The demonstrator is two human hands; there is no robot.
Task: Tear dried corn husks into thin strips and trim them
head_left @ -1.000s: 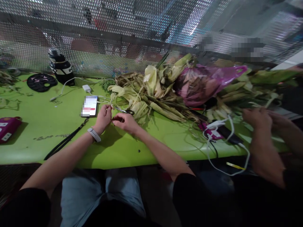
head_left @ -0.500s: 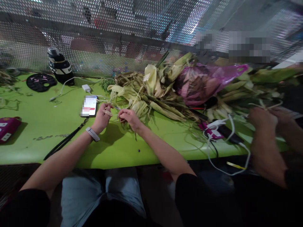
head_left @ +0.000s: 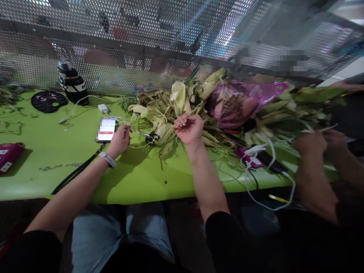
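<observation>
My left hand (head_left: 120, 141), with a pale watch band on its wrist, is closed in a pinch beside the phone (head_left: 107, 130). Thin pale strands run close to its fingers; what they hold is too small to make out. Palm up, my right hand (head_left: 189, 128) is raised in front of the heap of corn husks (head_left: 159, 117). Its fingers are curled in, with small pale spots at the tips that I cannot identify. Between my hands a pair of scissors with dark handles (head_left: 151, 139) lies on the green table (head_left: 136, 178), against the husks.
A purple plastic bag (head_left: 230, 102) sits among the husks. Right of it lie a white cable (head_left: 271, 151) and a co-worker's hands (head_left: 309, 143). A black bottle (head_left: 73, 84), dark round palette-shaped thing (head_left: 49, 101) and magenta box (head_left: 10, 156) stand left. Perforated metal (head_left: 125, 53) rises behind.
My right hand has left the scissors, moved right and turned palm up before the husks. The scissors now lie on the table. My left hand has shifted slightly left.
</observation>
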